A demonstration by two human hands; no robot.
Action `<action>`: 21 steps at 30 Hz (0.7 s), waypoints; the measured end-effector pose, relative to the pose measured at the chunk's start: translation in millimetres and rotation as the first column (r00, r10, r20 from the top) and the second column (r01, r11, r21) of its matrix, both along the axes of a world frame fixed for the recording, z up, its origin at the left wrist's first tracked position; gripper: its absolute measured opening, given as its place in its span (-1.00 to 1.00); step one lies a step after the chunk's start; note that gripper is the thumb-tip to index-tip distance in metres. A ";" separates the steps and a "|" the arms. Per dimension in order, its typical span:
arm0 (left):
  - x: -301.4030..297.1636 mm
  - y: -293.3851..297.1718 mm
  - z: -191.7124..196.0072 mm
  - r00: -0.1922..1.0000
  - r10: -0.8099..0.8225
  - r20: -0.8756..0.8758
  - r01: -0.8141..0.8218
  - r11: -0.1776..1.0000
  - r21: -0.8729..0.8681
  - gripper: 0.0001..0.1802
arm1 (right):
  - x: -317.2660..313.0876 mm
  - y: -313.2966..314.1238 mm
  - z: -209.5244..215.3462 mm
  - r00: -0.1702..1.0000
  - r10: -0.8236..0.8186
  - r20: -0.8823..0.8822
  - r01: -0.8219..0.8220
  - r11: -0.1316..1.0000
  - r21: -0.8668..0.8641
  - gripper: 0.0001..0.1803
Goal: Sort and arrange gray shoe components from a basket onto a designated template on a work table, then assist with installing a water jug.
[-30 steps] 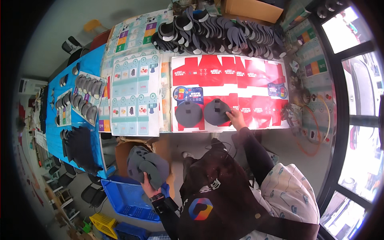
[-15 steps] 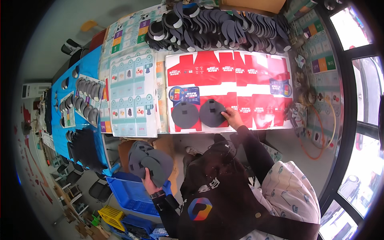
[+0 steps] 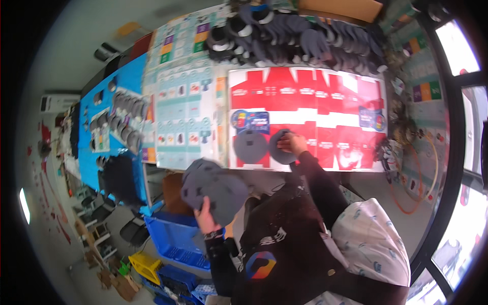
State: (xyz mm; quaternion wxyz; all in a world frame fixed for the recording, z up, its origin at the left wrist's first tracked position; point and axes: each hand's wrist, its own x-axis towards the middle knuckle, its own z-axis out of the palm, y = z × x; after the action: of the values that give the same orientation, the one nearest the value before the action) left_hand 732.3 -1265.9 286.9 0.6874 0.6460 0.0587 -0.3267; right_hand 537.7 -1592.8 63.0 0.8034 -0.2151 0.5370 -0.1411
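My left hand point(image 3: 207, 217) is closed on the edge of a fanned stack of dark grey round pads point(image 3: 223, 190), held off the table's front edge. Small dark rectangular patches show on some of these pads. Over the table, my right hand point(image 3: 294, 144) has its fingers bunched on a single grey round pad point(image 3: 277, 146), covering that pad's middle and right part. Just left of it, another grey round pad point(image 3: 251, 147) lies flat, a dark patch near its centre. Both lie on red and white printed sheets point(image 3: 335, 96). Motion blurs the fingertips.
Rows of dark grey curved pieces point(image 3: 315, 43) line the table's back. On the left, a blue-covered table point(image 3: 91, 175) bears more dark pieces. Blue point(image 3: 175, 239) and yellow point(image 3: 145, 267) crates stand low on the left. An orange hose point(image 3: 414, 208) loops at the right, near the windows.
The view has shifted, moving the scene rightward. My right hand has moved from the pad's right edge inward over its middle. The stack in my left hand has come nearer the table edge.
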 end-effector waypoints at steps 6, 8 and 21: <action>-7.4 -50.1 -21.5 0.998 0.034 0.047 -0.023 0.974 -0.226 -0.51 | 18.9 46.2 193.7 0.822 0.507 0.260 -0.460 0.860 -0.222 -0.46; -3.9 -59.3 -21.4 0.997 -0.043 0.062 0.056 0.971 -0.231 -0.50 | 18.0 69.2 206.0 0.784 0.620 0.012 -0.516 0.664 -0.542 -0.61; 10.0 -68.6 -69.5 0.987 -0.121 -0.105 0.094 0.968 -0.231 -0.47 | -100.5 75.7 195.4 0.960 -0.047 -0.276 -0.173 0.674 -0.718 -0.80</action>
State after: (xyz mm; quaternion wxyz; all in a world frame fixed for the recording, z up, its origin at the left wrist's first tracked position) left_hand 742.3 -1334.5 217.4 0.7327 0.5455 0.0267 -0.4060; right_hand 437.2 -1517.1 258.4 0.5716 -0.5559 0.5315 -0.2861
